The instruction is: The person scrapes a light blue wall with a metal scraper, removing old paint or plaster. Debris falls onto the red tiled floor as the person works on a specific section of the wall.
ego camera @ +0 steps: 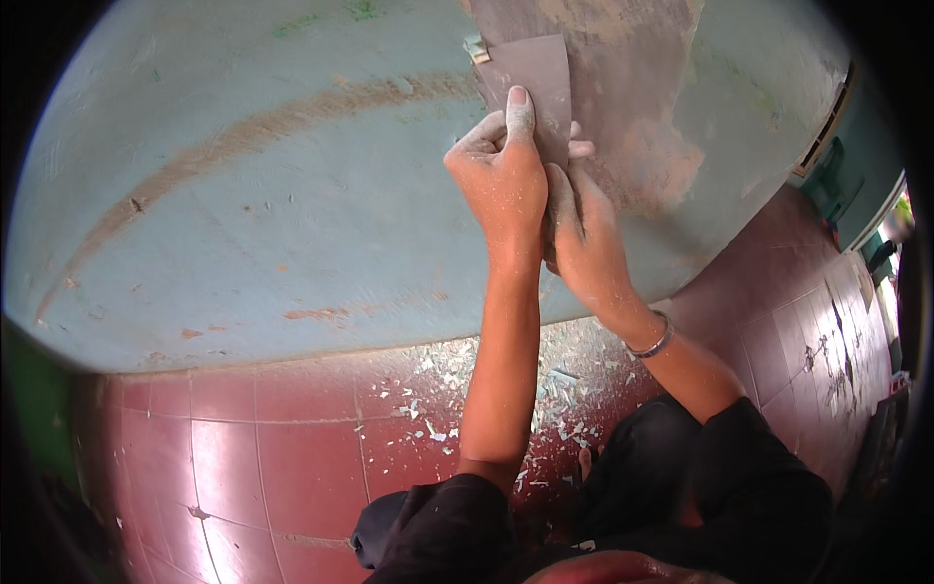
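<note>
A broad flat scraper blade [538, 77], probably metal, lies against a painted wall [350, 197]. My left hand [511, 160] grips the blade with its thumb flat on the face and its fingers behind. Just below and to the right, my right hand [591, 233], with a bracelet at the wrist, closes around the scraper's lower end; any handle is hidden by the hands. Pale flakes of paint [477, 50] cling near the blade's upper left edge. Beside the blade, a bare brownish patch [627, 109] shows where no blue-grey paint covers the wall.
Paint chips and dust [562, 376] lie scattered on the red tiled floor [314, 460] along the wall's foot. The wall ends at an edge [759, 201] on the right, with more tiled floor beyond. Dark objects [883, 438] stand at the far right.
</note>
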Demonstrator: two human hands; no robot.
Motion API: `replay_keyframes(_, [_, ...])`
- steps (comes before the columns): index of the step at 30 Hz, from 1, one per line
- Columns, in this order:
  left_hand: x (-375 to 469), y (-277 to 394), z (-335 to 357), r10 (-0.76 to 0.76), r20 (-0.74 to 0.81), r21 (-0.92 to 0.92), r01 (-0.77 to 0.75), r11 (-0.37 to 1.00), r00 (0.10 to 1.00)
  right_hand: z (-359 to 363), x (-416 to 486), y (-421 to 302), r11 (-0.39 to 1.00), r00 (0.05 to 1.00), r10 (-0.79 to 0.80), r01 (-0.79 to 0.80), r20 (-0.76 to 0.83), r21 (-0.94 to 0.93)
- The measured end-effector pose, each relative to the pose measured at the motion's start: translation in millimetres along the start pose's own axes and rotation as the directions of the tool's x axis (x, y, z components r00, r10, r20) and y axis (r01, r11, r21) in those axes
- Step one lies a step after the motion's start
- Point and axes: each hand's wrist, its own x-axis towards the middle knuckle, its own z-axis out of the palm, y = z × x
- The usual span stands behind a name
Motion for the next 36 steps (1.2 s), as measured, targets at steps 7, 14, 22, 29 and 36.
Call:
replay_keyframes(7, [7, 3, -1, 0.029, 0.004, 0.038, -0.029, 0.999, 1.0, 8, 14, 4, 0.995, 0.994, -0.101, 0.102, -0.028, 0.02])
replay_keyframes(14, [12, 4, -1, 0.058, 0.014, 0.048, -0.059, 0.997, 0.998, 10, 14, 4, 0.989, 0.989, -0.146, 0.146, -0.03, 0.017])
replay_keyframes(22, [6, 1, 1, 0.071, 0.001, 0.07, -0.071, 0.995, 0.997, 16, 12, 18, 0.992, 0.993, -0.108, 0.11, -0.05, 0.058])
replay_keyframes(29, [13, 7, 3, 0.118, -0.011, 0.12, -0.116, 0.986, 0.993, 13, 12, 7, 0.989, 0.986, -0.146, 0.148, -0.082, 0.022])
replay_keyframes(36, [16, 18, 9, 0.083, 0.016, 0.034, -0.084, 0.996, 0.996, 13, 25, -2, 0.991, 0.99, -0.127, 0.13, -0.061, 0.042])
